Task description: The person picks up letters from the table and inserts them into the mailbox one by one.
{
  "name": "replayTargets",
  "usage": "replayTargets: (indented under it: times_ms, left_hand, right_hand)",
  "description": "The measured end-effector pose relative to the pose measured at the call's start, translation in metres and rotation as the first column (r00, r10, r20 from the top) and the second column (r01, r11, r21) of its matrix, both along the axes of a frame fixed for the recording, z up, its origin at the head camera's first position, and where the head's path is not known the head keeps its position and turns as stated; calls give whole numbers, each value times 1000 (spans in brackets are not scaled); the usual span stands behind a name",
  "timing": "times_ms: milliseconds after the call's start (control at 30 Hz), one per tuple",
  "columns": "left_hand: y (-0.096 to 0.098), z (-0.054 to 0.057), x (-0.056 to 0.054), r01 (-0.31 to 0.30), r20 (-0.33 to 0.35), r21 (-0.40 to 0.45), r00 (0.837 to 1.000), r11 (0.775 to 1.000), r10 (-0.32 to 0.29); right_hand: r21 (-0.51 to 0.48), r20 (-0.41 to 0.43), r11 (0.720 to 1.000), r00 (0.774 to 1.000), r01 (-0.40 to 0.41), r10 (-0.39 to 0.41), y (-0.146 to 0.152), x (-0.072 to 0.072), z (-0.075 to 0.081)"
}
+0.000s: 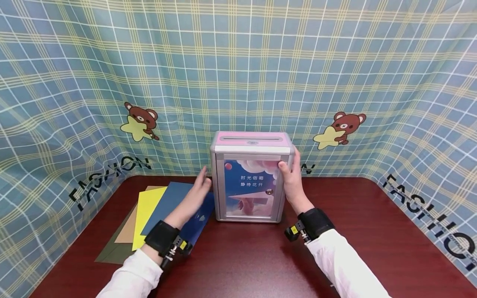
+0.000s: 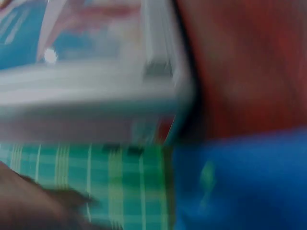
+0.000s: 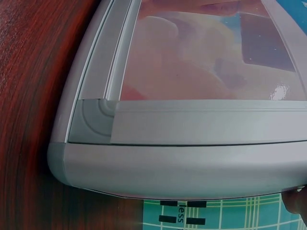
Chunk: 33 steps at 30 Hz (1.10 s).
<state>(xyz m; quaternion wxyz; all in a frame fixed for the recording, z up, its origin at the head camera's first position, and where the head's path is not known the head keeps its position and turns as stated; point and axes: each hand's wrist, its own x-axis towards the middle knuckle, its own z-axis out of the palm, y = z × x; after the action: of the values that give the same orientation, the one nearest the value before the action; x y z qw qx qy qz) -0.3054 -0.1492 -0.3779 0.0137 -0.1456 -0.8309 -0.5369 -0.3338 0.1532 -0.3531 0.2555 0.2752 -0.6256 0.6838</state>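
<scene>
A silver-framed letter box [image 1: 249, 207] with a slot in its pink top and a picture of clouds on its front stands upright on the table. My right hand [image 1: 292, 182] holds its right edge, thumb on the front frame and fingers around the side. In the right wrist view, the frame's corner [image 3: 91, 122] fills most of the picture. My left hand [image 1: 196, 192] is beside the box's left side, fingers extended, over a blue envelope [image 1: 175, 198]. The left wrist view is blurred; part of that hand [image 2: 33, 203] shows below the box.
Left of the box, the blue envelope overlaps a yellow one [image 1: 149, 203], a tan one [image 1: 126, 229] and a dark olive one [image 1: 112, 252]. They lie on a dark red wooden table [image 1: 238, 260]. A plaid curtain [image 1: 246, 82] hangs behind and along both sides.
</scene>
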Motion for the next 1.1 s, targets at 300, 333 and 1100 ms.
replayTargets:
  times_ms: [300, 333, 1100]
  left_hand:
    - [-87, -12, -19, -352, -36, -684, 892, 639, 451]
    - [-97, -14, -18, -357, -44, -719, 879, 596, 474]
    - [-150, 4, -4, -165, 281, -808, 737, 566, 615]
  right_hand:
    - [-5, -10, 1000, 1000, 1, -1, 0, -1, -1]
    - [-6, -9, 1000, 1000, 1, -2, 0, -1, -1]
    - [-25, -5, 999, 1000, -30, 29, -2, -4, -1]
